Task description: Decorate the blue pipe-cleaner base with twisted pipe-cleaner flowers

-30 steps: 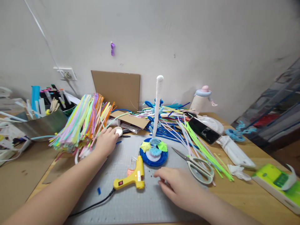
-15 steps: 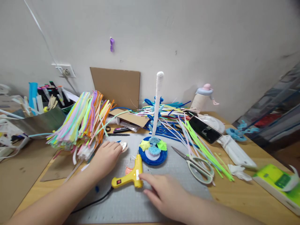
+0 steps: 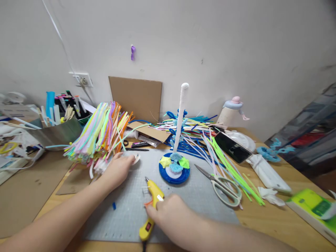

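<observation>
My right hand [image 3: 174, 217] is closed round the body of a yellow hot glue gun [image 3: 155, 191], thumb near its orange trigger. Its nozzle points up and to the left, and its switch end lies toward the front edge of the mat. My left hand [image 3: 118, 171] pinches a small white round piece [image 3: 137, 160], partly hidden by the fingertips. Beyond the glue gun stands a white fuzzy post [image 3: 181, 115] on a round blue base [image 3: 168, 179], with yellow and green stars and light blue petals at its foot.
Open scissors [image 3: 223, 187] lie right of the base on the grey cutting mat [image 3: 126, 217]. Bundled pipe cleaners [image 3: 98, 133] stand at left, loose ones [image 3: 236, 168] at right. A phone [image 3: 232, 147], a bottle [image 3: 228, 112] and a cardboard sheet [image 3: 136, 98] are farther back.
My right hand has taken hold of the glue gun and swung it so its handle points toward me. My left hand has shifted slightly left with its fingers at the white piece.
</observation>
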A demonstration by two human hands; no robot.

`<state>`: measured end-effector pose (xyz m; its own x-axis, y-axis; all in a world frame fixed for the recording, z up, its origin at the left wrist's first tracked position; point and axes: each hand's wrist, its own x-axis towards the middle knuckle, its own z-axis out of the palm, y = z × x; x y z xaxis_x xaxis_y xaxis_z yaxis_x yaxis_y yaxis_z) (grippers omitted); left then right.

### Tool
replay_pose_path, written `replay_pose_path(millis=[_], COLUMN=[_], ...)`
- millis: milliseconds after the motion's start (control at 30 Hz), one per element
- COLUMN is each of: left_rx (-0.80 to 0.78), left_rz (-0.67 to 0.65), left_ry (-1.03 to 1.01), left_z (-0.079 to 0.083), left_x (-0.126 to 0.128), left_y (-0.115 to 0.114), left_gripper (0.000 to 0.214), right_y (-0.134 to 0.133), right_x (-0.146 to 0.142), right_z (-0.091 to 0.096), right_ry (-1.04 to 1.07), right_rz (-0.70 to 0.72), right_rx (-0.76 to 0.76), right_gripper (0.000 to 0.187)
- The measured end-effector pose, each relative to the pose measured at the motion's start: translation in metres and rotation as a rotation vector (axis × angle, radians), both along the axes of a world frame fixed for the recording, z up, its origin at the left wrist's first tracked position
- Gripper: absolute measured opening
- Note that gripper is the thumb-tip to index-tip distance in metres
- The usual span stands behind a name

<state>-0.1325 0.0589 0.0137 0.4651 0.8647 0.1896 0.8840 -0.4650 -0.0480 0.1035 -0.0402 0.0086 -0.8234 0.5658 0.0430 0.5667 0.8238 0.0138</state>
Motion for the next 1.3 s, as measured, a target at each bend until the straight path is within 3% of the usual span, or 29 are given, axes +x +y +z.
replay_pose_path(millis=[233, 333, 433, 533, 667, 800, 967, 1100, 1200, 1300], left_rx=[-0.027, -0.022, -0.056, -0.154, -0.112, -0.104, -0.123, -0.215, -0.237, -0.259], left_rz=[0.072, 0.008, -0.091, -0.139, -0.151, -0.136, 0.092, 0.112, 0.086, 0.073], left_ry=[-0.054, -0.076, -0.120, -0.125, -0.056, -0.175, -0.404, -0.436, -0.433, -0.431], left_z=[0.033, 0.043, 0.038, 0.024, 0.005, 0.001, 0.004, 0.004, 0.004, 0.005], left_x=[-0.002, 0.001, 0.013, 0.035, 0.064, 0.068, 0.044, 0.042, 0.056, 0.071], left_y=[-0.005, -0.017, -0.042, -0.074, -0.102, -0.104, -0.097, -0.097, -0.092, -0.079], left_gripper=[0.025, 0.023, 0.018, 0.024, 0.030, 0.014, 0.015, 0.010, 0.009, 0.010], right_y=[-0.015, -0.022, -0.032, -0.043, -0.061, -0.073, -0.070, -0.057, -0.048, -0.046], right_x=[0.045, 0.059, 0.074, 0.092, 0.118, 0.135, 0.135, 0.131, 0.126, 0.121], right_z=[-0.001, -0.006, -0.008, -0.001, 0.009, -0.001, -0.016, -0.019, -0.020, -0.016], right_ry=[-0.015, 0.043, 0.124, 0.162, 0.223, 0.343, 0.391, 0.381, 0.635, 1.080], right_rz=[-0.090, -0.080, -0.081, -0.144, -0.282, -0.538, -1.004, -1.038, -1.015, -0.958], right_rx=[0.043, 0.050, 0.020, -0.069, -0.222, -0.236, -0.227, -0.269, -0.425, -0.831], right_gripper=[0.029, 0.028, 0.022, 0.021, 0.022, 0.021, 0.028, 0.032, 0.024, 0.022])
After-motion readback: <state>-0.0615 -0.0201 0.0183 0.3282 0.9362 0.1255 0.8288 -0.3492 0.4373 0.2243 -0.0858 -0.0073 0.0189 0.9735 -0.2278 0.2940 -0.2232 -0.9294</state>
